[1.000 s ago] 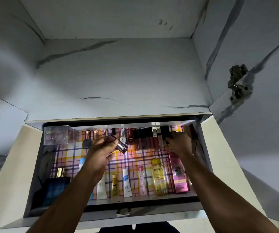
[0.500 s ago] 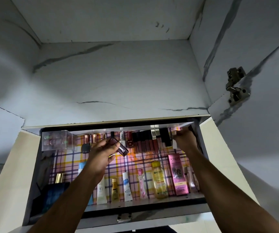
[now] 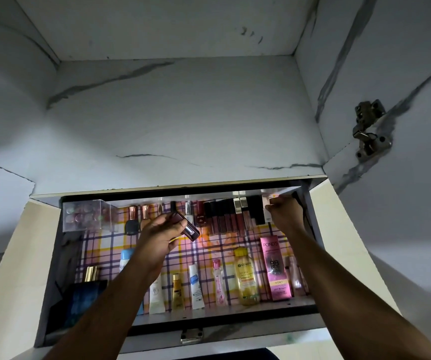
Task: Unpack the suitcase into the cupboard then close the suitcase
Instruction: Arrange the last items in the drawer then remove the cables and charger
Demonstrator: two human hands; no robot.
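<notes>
The cupboard's pulled-out drawer (image 3: 222, 314) has a plaid lining and holds rows of cosmetics. My left hand (image 3: 157, 237) hovers over its middle, gripping a small dark maroon cosmetic case (image 3: 188, 227). My right hand (image 3: 286, 213) is at the drawer's far right corner, at the end of a back row of dark lipstick tubes (image 3: 224, 219). Its fingers pinch a small pale tube (image 3: 268, 216) there. The suitcase is out of view.
Above the drawer is a bare marble-patterned cupboard shelf (image 3: 183, 126) with a metal door hinge (image 3: 369, 133) on the right. In the drawer lie a clear box (image 3: 87, 215), a blue box (image 3: 84, 300), a yellow bottle (image 3: 245, 276) and a pink carton (image 3: 275, 268).
My right hand has slid rightward along the back row to the drawer's far right corner. My left hand stays over the middle, still gripping the maroon case.
</notes>
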